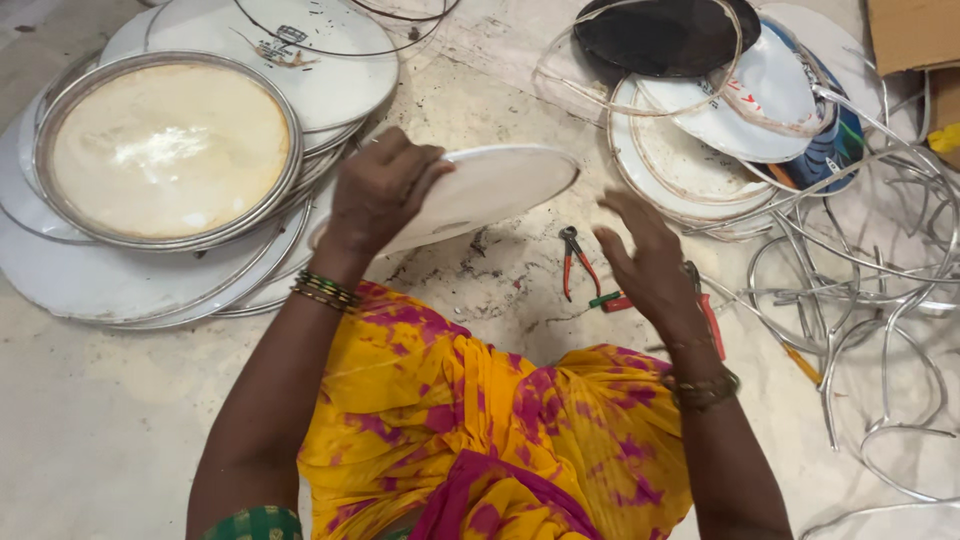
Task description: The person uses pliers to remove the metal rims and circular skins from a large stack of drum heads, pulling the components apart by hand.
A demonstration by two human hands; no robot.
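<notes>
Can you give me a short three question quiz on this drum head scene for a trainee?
1. True or false: the left hand holds a white round drum head tilted above the floor.
2. Which tool lies on the floor just left of the right hand? A) red-handled pliers B) a hammer C) a paintbrush
3. Fill in: the bent metal hoops lie in a heap to the person's ____.

Key:
1. True: the fingers wrap its near edge.
2. A.
3. Right. The framed drum head tops the stack on the left.
</notes>
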